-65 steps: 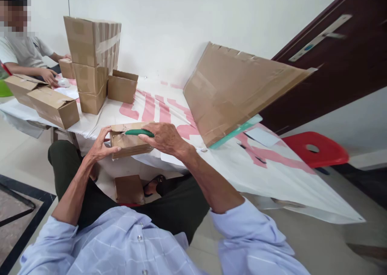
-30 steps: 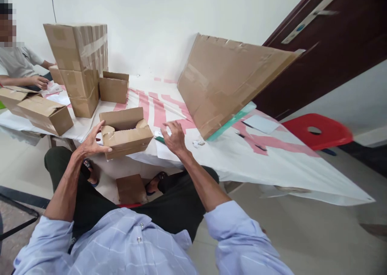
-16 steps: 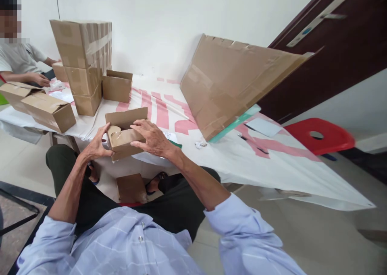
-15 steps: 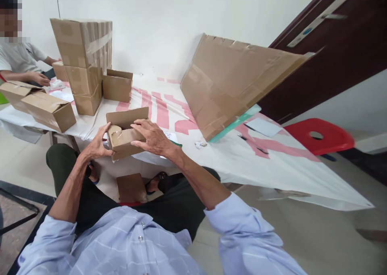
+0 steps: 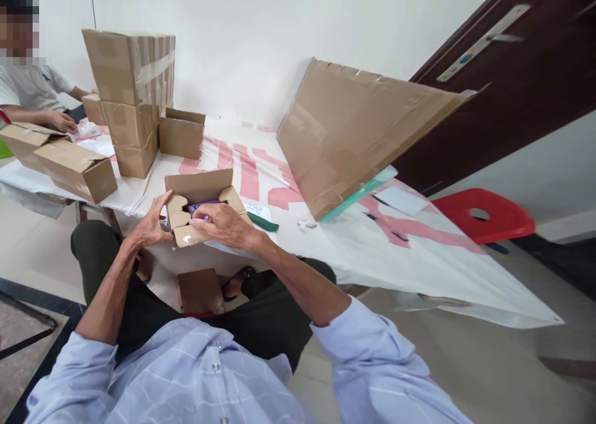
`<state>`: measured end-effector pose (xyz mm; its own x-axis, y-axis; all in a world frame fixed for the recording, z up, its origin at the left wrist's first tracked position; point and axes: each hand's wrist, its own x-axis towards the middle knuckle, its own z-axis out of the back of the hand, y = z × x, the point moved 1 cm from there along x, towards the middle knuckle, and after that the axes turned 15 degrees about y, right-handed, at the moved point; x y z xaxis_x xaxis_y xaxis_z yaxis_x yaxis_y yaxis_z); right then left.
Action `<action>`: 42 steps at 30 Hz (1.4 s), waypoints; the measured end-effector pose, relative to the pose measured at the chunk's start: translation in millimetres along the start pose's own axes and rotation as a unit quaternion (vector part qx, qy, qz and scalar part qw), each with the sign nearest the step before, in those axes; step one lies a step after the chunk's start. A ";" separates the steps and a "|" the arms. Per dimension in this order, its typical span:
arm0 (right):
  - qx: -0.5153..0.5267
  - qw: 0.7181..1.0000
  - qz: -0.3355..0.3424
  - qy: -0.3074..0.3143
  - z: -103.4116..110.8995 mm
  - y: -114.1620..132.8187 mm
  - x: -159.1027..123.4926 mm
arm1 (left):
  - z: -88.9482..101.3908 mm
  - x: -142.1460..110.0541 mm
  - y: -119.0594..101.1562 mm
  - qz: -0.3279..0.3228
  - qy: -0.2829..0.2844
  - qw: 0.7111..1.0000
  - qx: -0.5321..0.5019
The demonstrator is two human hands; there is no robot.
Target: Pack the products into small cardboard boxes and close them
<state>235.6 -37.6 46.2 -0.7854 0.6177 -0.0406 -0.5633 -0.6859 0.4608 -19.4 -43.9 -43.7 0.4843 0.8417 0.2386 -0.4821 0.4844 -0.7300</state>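
Observation:
A small brown cardboard box (image 5: 189, 238) stands at the table's near edge with its top flaps spread apart. My left hand (image 5: 151, 222) clasps its left end, thumb low on the front and fingers over the top corner. Inside the opening shows something purple (image 5: 198, 207), mostly covered, so its kind is unclear. Over that opening is my right hand (image 5: 226, 225), its fingers bent and drawn together at the purple thing and the front flap. What they grip is hidden. Just right of the box lie a green-handled tool (image 5: 263, 223) and a printed paper (image 5: 257, 209).
Stacked taped boxes (image 5: 135, 101) rise at the back left, beside an open box (image 5: 181, 135). Two more boxes (image 5: 77, 166) lie left, near a co-worker (image 5: 32, 95). A large cardboard sheet (image 5: 354, 132) leans right. A red stool (image 5: 484, 216) stands beyond the table.
The box top has opened: its front flap is folded outward and the purple contents show. My right hand has moved from lying across the top to curled fingers at the opening.

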 end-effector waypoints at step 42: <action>-0.373 0.890 -0.131 0.227 13.8 -31.7 51.9 | -9.3 4.4 -20.9 -0.019 0.009 1.000 0.011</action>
<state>216.2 21.5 41.7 -0.5297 0.6909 -0.4920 -0.6228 -0.7106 -0.3273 -0.4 -52.5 -33.4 0.5156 0.8185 0.2533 -0.4796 0.5207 -0.7063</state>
